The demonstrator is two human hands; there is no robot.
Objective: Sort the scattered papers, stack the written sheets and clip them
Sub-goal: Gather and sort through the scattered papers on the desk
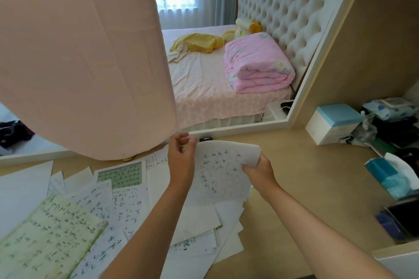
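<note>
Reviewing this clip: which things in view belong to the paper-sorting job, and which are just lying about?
Job: written sheet, held by left hand and right hand; scattered papers on the desk; green-lined page.
Lying about: tissue box; teal-topped box; pink cloth over the mirror.
</note>
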